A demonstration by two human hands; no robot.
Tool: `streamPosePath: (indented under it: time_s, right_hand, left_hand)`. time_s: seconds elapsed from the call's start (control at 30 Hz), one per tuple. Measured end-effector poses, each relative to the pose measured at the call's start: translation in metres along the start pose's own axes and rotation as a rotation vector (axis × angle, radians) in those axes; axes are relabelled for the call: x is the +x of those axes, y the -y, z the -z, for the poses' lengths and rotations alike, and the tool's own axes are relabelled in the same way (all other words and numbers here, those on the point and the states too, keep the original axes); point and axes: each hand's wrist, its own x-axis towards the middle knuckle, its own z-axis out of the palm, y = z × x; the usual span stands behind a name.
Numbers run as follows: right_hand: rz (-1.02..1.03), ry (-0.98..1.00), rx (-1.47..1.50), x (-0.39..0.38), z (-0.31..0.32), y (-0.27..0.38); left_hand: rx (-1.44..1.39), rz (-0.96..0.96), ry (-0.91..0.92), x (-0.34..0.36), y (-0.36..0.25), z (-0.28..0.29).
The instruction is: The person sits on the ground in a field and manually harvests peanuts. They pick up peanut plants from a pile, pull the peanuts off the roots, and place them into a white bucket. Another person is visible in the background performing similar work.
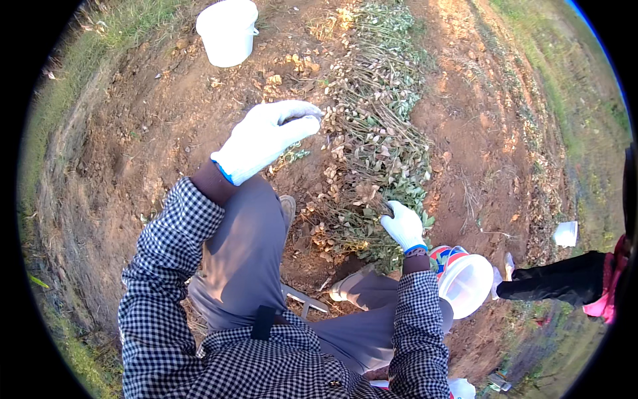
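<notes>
A long row of pulled peanut plants (382, 126) lies in front of me, leaves and stems to the right and pale pods along the left side. My left hand (266, 136), in a white knit glove with a blue cuff, is raised at the row's left edge. Its thumb and fingers close together beside the pods; whatever is between them is too small to make out. Lower down on the row, my right hand (403, 227), gloved the same way, is closed around a bunch of peanut plant stems (384, 207). Its fingertips are partly hidden among the leaves.
A white bucket (228, 36) stands on the soil at the far left. By my right knee a white bucket (465, 286) with a coloured label leans. A grey metal bar (306, 299) shows between my legs. At right are another person's dark-trousered leg (558, 279) and a white container (566, 234).
</notes>
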Motion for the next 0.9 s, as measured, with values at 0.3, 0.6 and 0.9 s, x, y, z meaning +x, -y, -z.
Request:
streamPosePath:
  time_s: [0.3,0.6,0.9]
  right_hand:
    - [0.088,-0.483,1.032,-0.029,0.085,0.036]
    - [0.033,-0.512,0.546,-0.035,0.041,0.082]
    - [-0.086,-0.288,1.971,-0.029,0.048,0.042]
  left_hand:
    - [0.093,0.154,0.591,0.047,-0.021,-0.095]
    - [-0.318,0.317,0.333,0.063,-0.003,-0.159]
    - [-0.414,0.246,0.279,0.065,-0.014,-0.16]
